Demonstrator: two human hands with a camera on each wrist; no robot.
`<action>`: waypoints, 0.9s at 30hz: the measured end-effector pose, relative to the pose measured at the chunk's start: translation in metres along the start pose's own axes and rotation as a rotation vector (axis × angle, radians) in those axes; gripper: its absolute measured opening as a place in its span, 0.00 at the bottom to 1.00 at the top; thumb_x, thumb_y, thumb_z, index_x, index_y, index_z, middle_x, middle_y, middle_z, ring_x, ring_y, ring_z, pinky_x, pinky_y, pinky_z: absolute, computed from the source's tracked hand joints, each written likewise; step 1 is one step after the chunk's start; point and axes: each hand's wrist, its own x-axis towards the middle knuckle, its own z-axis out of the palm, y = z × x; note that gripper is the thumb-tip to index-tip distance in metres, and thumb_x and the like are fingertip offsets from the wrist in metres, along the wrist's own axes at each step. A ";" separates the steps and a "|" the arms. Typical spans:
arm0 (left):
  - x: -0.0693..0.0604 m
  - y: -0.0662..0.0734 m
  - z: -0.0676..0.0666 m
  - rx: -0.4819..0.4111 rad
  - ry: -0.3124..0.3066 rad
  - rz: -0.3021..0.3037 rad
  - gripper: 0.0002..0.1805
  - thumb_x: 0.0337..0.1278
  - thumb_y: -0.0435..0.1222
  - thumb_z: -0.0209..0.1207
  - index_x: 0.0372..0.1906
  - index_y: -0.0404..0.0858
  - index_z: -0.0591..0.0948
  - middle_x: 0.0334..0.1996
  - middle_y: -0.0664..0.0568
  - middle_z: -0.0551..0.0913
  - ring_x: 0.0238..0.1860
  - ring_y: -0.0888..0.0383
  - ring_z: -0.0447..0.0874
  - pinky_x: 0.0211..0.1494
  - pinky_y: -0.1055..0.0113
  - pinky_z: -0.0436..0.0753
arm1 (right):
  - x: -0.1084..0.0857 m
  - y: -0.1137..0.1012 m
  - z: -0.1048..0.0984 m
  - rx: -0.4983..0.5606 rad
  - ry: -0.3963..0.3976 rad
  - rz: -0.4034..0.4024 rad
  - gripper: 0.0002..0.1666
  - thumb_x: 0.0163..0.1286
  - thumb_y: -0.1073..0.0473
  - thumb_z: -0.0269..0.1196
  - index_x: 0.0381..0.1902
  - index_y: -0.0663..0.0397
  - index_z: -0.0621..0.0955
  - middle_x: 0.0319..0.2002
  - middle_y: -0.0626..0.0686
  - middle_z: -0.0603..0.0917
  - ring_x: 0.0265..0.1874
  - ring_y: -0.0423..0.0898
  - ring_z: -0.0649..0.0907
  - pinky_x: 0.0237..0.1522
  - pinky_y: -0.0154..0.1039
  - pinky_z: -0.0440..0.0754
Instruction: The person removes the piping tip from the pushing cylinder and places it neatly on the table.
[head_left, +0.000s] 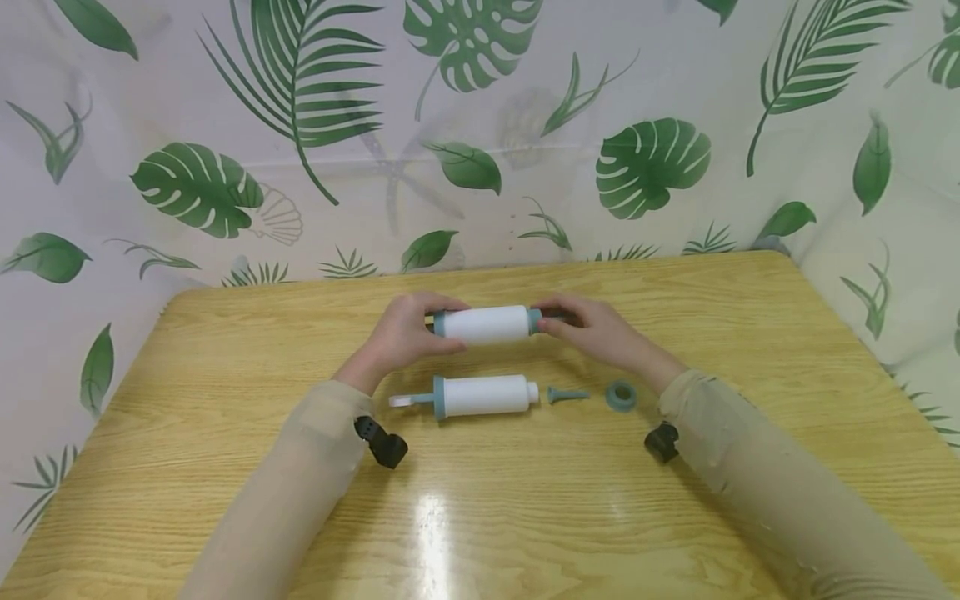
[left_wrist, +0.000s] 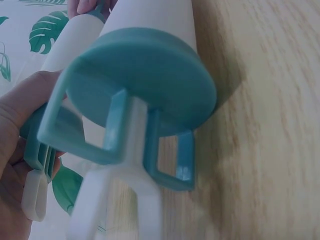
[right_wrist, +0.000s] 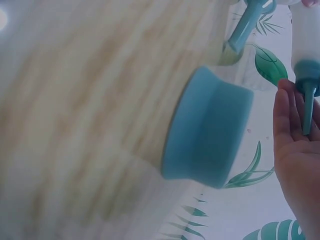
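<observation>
Both forearms (head_left: 279, 493) forward, fingers (head_left: 447, 302) inward

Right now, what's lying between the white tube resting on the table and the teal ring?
A small teal nozzle lies between the resting white tube and the teal ring, touching neither, as the head view shows.

A pale backdrop (head_left: 517, 221) printed with green leaves (head_left: 652, 167) stands behind a wood-grain table (head_left: 540, 517) catching white glare (head_left: 432, 542)

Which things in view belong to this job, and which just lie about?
Belongs:
held white tube, in left hand and right hand
likely matching second tube, loose nozzle, teal ring

Lying about:
no stray item seen; table and leaf-print backdrop are setting
</observation>
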 end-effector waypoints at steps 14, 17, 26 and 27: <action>0.001 0.001 0.000 0.000 -0.007 -0.005 0.25 0.44 0.40 0.73 0.52 0.43 0.83 0.49 0.51 0.82 0.44 0.56 0.78 0.42 0.61 0.80 | 0.003 0.004 0.001 0.046 0.031 -0.074 0.22 0.64 0.61 0.66 0.54 0.62 0.76 0.51 0.58 0.80 0.53 0.53 0.79 0.55 0.45 0.75; 0.001 0.001 0.000 0.005 -0.009 -0.003 0.25 0.44 0.40 0.73 0.52 0.43 0.83 0.49 0.51 0.82 0.44 0.56 0.78 0.42 0.61 0.79 | 0.003 0.004 0.001 0.065 0.030 -0.089 0.22 0.62 0.64 0.67 0.53 0.63 0.76 0.51 0.59 0.80 0.53 0.54 0.78 0.56 0.46 0.75; 0.002 0.001 0.001 0.006 -0.010 0.000 0.25 0.44 0.41 0.73 0.52 0.43 0.83 0.49 0.52 0.82 0.44 0.56 0.78 0.42 0.62 0.79 | 0.002 0.004 0.000 0.098 -0.046 0.008 0.28 0.69 0.57 0.62 0.63 0.62 0.70 0.60 0.59 0.74 0.58 0.55 0.75 0.58 0.48 0.73; 0.002 0.001 0.001 0.004 -0.012 -0.004 0.25 0.44 0.41 0.73 0.52 0.43 0.83 0.50 0.52 0.82 0.44 0.56 0.78 0.42 0.62 0.79 | 0.002 0.004 0.000 0.073 -0.048 0.024 0.28 0.70 0.54 0.60 0.64 0.61 0.71 0.60 0.59 0.74 0.58 0.55 0.74 0.58 0.48 0.73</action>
